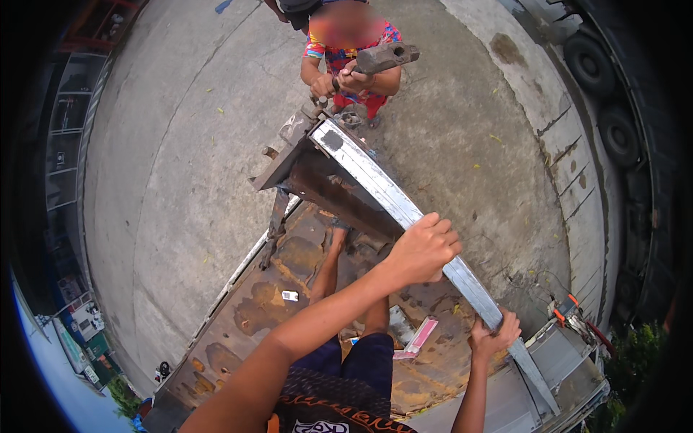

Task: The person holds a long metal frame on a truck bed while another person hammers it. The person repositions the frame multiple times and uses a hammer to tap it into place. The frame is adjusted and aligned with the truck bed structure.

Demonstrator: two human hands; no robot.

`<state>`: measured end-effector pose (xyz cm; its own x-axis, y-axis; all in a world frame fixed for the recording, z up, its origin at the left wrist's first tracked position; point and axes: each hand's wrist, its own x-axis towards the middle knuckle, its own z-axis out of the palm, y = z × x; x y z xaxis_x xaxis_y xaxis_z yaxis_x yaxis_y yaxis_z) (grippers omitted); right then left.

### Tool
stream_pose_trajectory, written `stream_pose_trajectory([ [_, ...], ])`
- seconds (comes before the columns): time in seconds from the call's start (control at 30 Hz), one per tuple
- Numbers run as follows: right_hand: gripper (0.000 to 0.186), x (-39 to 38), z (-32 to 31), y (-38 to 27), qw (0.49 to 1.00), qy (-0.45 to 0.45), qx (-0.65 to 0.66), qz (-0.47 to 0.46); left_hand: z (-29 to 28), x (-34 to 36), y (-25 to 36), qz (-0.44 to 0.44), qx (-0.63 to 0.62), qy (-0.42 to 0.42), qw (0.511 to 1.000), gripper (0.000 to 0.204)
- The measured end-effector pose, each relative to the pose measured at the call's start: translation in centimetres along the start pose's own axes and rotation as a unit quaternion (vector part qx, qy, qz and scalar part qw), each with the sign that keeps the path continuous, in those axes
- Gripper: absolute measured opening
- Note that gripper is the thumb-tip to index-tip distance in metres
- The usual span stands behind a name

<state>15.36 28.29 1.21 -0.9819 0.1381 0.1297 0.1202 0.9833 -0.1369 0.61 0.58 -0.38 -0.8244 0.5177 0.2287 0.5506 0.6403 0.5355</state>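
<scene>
A long silver metal bar (375, 184) runs slantwise from the upper middle to the lower right. My left hand (424, 249) is closed around it near its middle. Lower down, my right hand (494, 333) wraps the same bar from its outer side. The bar's far end lies against a rusty metal frame (281, 169), above a dark brown hollow section (336, 191). Across from me a person in a colourful shirt (336, 58) holds a sledgehammer (388, 58), its head raised above the frame's far corner. That person's other hand is near a bolt-like pin (322, 102) there.
I stand on a rusty, patchy metal platform (245, 317). On it lie a small white object (290, 296) and a pink-edged box (419, 338). Concrete ground (195, 144) surrounds it. Large tyres (588, 65) stand at the right. Another person's dark clothing (299, 11) shows behind.
</scene>
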Motion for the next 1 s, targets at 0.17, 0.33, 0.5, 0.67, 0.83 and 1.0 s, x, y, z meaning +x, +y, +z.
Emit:
stream_pose_trajectory([
  [0.17, 0.04, -0.05, 0.14, -0.05, 1.0, 0.002, -0.003, -0.001, 0.08, -0.11, -0.08, 0.003, 0.0, 0.003, 1.0, 0.011],
  [0.33, 0.04, -0.08, 0.08, 0.06, 1.0, 0.001, -0.005, -0.001, 0.09, -0.1, -0.02, -0.002, 0.014, -0.004, 1.0, 0.019],
  [0.5, 0.041, -0.02, 0.04, 0.07, 1.0, 0.002, 0.004, -0.005, 0.05, -0.08, -0.02, -0.004, -0.001, -0.002, 1.0, 0.014],
  [0.67, 0.041, 0.02, -0.08, -0.01, 1.0, 0.002, 0.003, -0.006, 0.0, -0.03, 0.06, -0.004, 0.008, -0.003, 1.0, 0.018],
  [0.83, 0.04, 0.03, -0.15, -0.1, 1.0, -0.005, 0.004, -0.001, 0.1, -0.03, -0.04, -0.001, -0.007, 0.005, 1.0, 0.013],
  [1.0, 0.04, 0.04, -0.01, -0.23, 1.0, 0.008, -0.003, -0.007, 0.35, -0.12, -0.11, 0.002, 0.007, 0.008, 1.0, 0.016],
])
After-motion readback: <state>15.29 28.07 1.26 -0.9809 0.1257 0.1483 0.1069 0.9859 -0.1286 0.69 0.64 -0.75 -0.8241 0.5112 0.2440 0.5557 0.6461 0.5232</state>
